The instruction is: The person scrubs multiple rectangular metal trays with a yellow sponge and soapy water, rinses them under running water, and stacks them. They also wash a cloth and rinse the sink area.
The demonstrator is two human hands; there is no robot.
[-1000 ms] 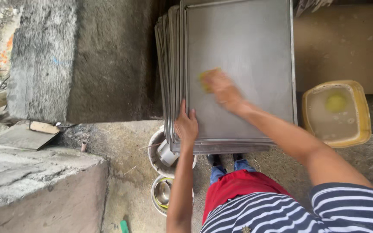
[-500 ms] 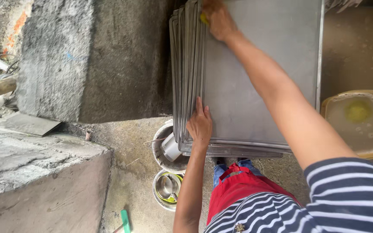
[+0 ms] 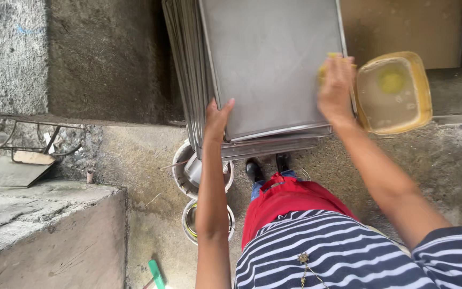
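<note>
Your top baking tray (image 3: pixel 274 64) is dull grey sheet metal, matt and smooth, with a faintly brighter rolled rim; the stacked trays (image 3: pixel 185 69) under it show the same brushed metal edges. Your right hand (image 3: pixel 337 88) presses a yellow sponge (image 3: pixel 328 60), soft and porous-looking. The yellow tub (image 3: pixel 423 101) beside it is translucent plastic holding cloudy water. Your left hand (image 3: pixel 216 122) rests on bare metal. Rough, gritty concrete makes up the floor (image 3: pixel 135 155) and wall (image 3: pixel 108 53). Your striped shirt (image 3: pixel 316 251) is knitted cloth.
</note>
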